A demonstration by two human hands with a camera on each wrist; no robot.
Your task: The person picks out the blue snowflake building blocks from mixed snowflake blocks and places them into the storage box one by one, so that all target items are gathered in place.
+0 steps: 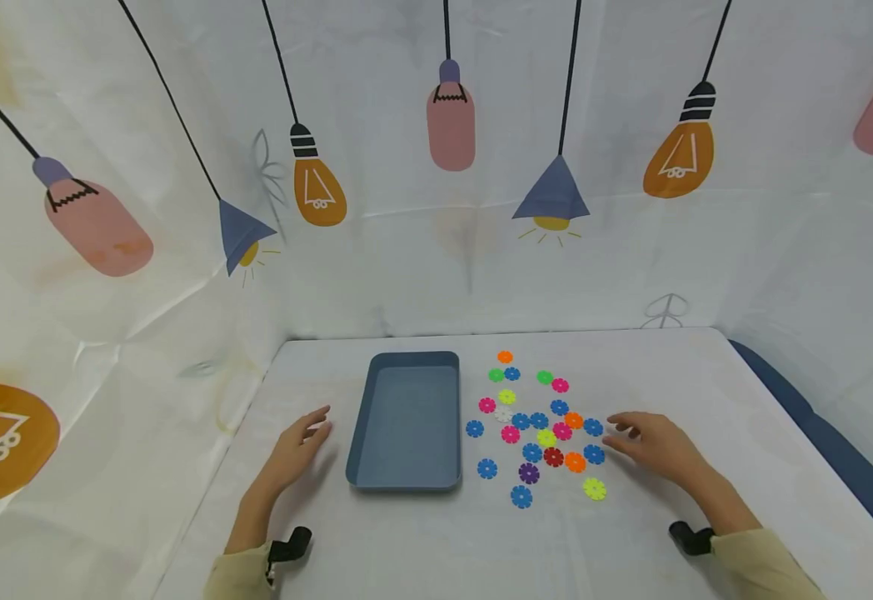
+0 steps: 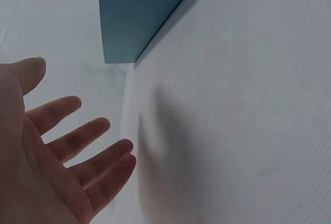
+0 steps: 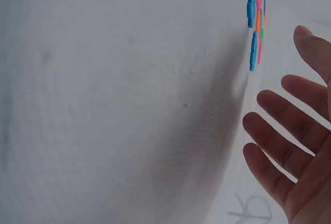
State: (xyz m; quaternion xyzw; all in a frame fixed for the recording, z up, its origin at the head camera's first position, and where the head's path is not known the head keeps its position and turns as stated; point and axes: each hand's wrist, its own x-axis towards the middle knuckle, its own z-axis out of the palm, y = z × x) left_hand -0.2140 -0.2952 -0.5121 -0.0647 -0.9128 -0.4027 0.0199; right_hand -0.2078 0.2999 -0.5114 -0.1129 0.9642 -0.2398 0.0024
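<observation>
A shallow blue-grey tray (image 1: 404, 479) stands on the white table with bare inside. To its right lie several flat, notched plastic discs, among them a blue disc (image 1: 521, 497), a purple disc (image 1: 529, 473), a yellow disc (image 1: 595, 489) and a dark red disc (image 1: 553, 457). My left hand (image 1: 296, 450) hovers left of the tray, fingers relaxed and holding nothing; the left wrist view shows the palm and spread fingers (image 2: 92, 133) near a tray corner (image 2: 121, 43). My right hand (image 1: 657, 446) hovers just right of the discs, also empty, its fingers (image 3: 282, 136) loosely spread in the right wrist view.
The white table (image 1: 421, 550) reaches back to a white curtain (image 1: 391, 275) printed with lamps and bulbs. A dark blue object (image 1: 819, 433) runs beyond the table's right edge. Each wrist wears a small black camera, one (image 1: 291, 544) on the left.
</observation>
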